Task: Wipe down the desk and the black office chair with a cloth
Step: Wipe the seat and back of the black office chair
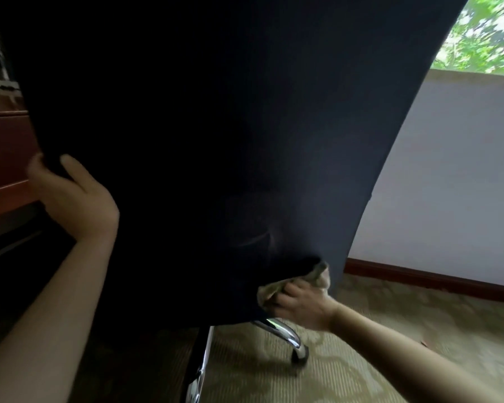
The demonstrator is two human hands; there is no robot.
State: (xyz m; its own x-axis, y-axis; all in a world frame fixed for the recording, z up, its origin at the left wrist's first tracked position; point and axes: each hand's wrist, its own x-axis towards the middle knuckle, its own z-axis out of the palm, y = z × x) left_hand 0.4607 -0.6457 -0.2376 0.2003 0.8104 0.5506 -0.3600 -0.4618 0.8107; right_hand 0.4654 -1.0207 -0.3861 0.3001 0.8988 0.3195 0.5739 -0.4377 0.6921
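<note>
chair back (216, 126) upright, cloth (322, 275) bunched at its lower edge

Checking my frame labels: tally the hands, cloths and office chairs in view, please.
hands: 2 (left hand, right hand)
cloth: 1
black office chair: 1
Total: 4

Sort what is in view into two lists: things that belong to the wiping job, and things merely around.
Job: black office chair; cloth, held in the right hand; left hand, gripping the chair's edge; reddish wooden desk, probably.
Around: carpet; wall; skirting board; window.
</note>
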